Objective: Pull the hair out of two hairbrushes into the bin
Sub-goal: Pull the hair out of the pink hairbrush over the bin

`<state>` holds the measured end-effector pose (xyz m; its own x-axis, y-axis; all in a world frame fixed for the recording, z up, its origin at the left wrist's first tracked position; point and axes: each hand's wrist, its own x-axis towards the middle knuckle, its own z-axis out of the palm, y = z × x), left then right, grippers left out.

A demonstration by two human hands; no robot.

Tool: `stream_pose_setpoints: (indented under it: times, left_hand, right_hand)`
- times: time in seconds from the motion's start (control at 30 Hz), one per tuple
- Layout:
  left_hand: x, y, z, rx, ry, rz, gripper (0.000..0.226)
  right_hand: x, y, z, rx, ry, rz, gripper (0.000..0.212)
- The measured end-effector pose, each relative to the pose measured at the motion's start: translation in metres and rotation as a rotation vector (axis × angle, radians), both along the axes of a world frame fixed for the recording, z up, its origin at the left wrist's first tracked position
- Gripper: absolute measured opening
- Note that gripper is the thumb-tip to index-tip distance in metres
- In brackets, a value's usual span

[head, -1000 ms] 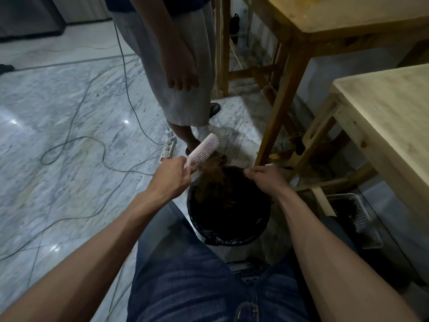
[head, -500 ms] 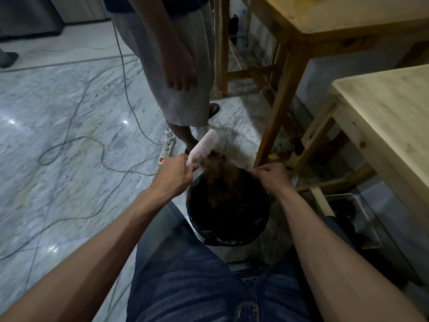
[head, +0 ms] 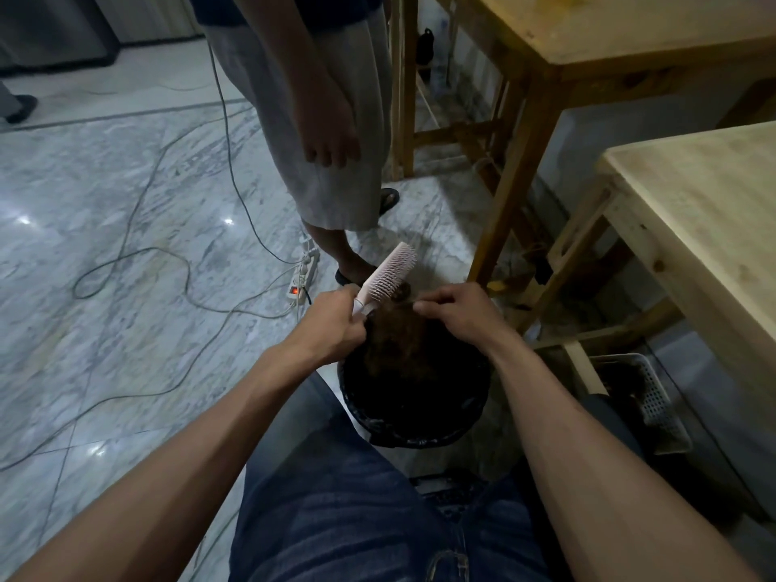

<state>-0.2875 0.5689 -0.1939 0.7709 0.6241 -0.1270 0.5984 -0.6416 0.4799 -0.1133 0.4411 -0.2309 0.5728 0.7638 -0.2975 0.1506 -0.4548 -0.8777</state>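
My left hand (head: 331, 323) grips the handle of a pale pink hairbrush (head: 388, 271), head tilted up and away over the far rim of the bin. A black bin (head: 420, 426) with a dark liner stands on the floor between my knees. A clump of brown hair (head: 399, 329) hangs over its far side. My right hand (head: 455, 315) is just right of the brush, fingers curled and pinching strands of that hair. Only one hairbrush is in view.
A person in grey shorts (head: 327, 132) stands right behind the bin, feet close to it. A power strip (head: 303, 273) and cables trail across the marble floor on the left. Wooden tables (head: 693, 212) stand at right, with a white plastic basket (head: 646, 396) beneath.
My right hand has moved left from the bin's right rim to beside the brush, the hair going with it. The left hand and brush stayed nearly in place.
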Motion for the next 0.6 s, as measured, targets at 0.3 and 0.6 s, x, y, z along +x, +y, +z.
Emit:
stream_pose_setpoints:
  times: [0.3,0.6]
  left_hand:
    - [-0.003,0.003,-0.003,0.034,-0.014,0.003,0.003]
    - [0.002,-0.003,-0.007,0.169,0.037,-0.067,0.021]
  right_hand:
    - [0.003,-0.014,0.003,-0.095,0.085,-0.147,0.012]
    - [-0.005,-0.001,0.004,0.022,0.15,-0.079,0.009]
